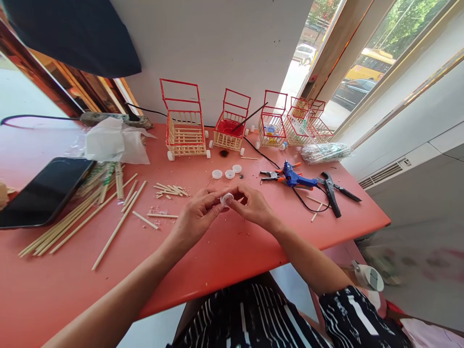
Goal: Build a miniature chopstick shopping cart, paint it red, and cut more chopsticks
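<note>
Plainly, we pinched a small white cap [227,198] between our left hand [198,211] and right hand [253,205], both nearly closed, over the worktop [217,256]. It seemed light, stiff, perhaps slick, best gripped by its rim, though our grip partly hid it.

This is looking like a small street-side craft workshop: stick carts [227,126] are lining the wall [217,48], a glue gun [299,179] and pliers [270,176] are lying on the tabletop [203,270], sticks [119,225] are littering its left side, and a car [353,94] is showing through the window [393,36].
</note>
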`<act>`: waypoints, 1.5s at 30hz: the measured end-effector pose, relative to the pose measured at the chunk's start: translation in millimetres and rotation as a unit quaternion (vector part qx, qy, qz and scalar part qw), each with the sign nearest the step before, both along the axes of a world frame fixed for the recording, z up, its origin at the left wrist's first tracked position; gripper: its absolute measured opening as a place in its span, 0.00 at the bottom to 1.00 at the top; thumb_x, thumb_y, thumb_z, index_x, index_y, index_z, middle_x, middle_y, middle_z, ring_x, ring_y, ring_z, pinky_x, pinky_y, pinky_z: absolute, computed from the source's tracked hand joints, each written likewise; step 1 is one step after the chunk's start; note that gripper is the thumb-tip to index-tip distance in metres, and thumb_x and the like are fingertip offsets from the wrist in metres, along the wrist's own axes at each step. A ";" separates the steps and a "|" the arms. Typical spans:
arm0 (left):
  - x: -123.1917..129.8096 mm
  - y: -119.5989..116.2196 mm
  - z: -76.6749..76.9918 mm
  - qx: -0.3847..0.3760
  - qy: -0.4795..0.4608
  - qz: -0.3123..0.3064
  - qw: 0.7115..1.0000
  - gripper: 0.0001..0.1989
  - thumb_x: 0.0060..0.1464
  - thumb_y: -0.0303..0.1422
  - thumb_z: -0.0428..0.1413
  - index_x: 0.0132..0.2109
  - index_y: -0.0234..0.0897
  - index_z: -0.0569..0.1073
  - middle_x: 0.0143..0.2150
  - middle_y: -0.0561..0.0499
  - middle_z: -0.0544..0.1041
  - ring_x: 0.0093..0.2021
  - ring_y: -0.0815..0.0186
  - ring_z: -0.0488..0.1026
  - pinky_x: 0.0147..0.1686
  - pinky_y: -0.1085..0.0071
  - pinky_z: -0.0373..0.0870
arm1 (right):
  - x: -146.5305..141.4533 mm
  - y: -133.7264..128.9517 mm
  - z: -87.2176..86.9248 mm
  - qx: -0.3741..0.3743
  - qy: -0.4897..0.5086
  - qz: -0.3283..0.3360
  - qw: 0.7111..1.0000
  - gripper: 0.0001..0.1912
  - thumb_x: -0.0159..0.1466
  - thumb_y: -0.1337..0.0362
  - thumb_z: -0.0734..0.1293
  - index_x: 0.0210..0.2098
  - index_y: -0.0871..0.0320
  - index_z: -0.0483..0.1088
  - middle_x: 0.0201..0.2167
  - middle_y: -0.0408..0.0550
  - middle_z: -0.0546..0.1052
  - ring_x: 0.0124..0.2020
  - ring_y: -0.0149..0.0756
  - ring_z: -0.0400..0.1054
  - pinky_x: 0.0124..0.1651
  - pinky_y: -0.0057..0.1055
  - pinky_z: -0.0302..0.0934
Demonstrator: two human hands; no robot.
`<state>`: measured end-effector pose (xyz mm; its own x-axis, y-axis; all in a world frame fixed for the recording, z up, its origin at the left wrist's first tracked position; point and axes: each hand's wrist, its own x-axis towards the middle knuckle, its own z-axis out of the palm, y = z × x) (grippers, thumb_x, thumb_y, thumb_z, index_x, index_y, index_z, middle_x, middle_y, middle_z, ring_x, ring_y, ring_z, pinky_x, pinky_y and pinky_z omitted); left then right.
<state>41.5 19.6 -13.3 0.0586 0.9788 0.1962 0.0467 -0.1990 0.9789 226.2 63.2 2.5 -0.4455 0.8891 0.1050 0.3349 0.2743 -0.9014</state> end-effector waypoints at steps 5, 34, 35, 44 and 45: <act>-2.0 0.5 0.7 -0.013 0.014 -0.012 1.000 0.16 0.54 0.39 0.67 0.51 0.46 0.86 0.43 0.46 0.78 0.46 0.56 0.75 0.48 0.62 0.78 | 1.8 4.6 -2.6 -0.018 -0.026 0.002 1.000 0.29 0.61 0.35 0.70 0.34 0.58 0.74 0.30 0.44 0.75 0.32 0.32 0.67 0.36 0.30 0.60; -4.0 3.5 0.9 -0.159 -0.082 -0.010 0.984 0.29 0.39 0.52 0.74 0.41 0.35 0.82 0.36 0.45 0.84 0.35 0.56 0.83 0.41 0.58 0.82 | -1.0 3.0 -8.8 -0.079 -0.028 0.004 0.996 0.15 0.61 0.51 0.70 0.34 0.58 0.71 0.29 0.43 0.76 0.29 0.31 0.66 0.33 0.29 0.59; -4.1 3.8 2.0 -0.174 -0.096 -0.012 0.980 0.29 0.37 0.52 0.75 0.40 0.34 0.82 0.36 0.45 0.84 0.36 0.56 0.83 0.42 0.58 0.82 | -1.2 2.9 -8.6 -0.076 -0.033 -0.003 0.997 0.15 0.61 0.51 0.70 0.33 0.58 0.71 0.28 0.42 0.75 0.29 0.30 0.66 0.33 0.28 0.58; -9.3 3.0 8.8 -0.240 -0.108 -0.027 0.964 0.29 0.31 0.49 0.77 0.38 0.34 0.83 0.37 0.46 0.85 0.38 0.57 0.83 0.47 0.60 0.82 | 1.0 2.2 -4.5 -0.098 -0.038 0.007 0.994 0.27 0.57 0.39 0.73 0.33 0.59 0.73 0.28 0.42 0.76 0.29 0.30 0.66 0.32 0.28 0.58; -9.6 2.8 9.6 -0.244 -0.110 -0.031 0.963 0.29 0.31 0.49 0.78 0.37 0.34 0.83 0.37 0.47 0.85 0.38 0.57 0.83 0.48 0.59 0.82 | 1.8 2.3 -3.3 -0.100 -0.038 0.011 0.994 0.27 0.57 0.38 0.74 0.34 0.59 0.74 0.28 0.42 0.76 0.29 0.30 0.66 0.32 0.28 0.58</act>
<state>32.0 22.4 -3.7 0.1295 0.9535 -0.2723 -0.1688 0.2918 0.9415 228.0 65.5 -0.9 -0.4647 0.8788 -0.1081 0.4009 0.1000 -0.9106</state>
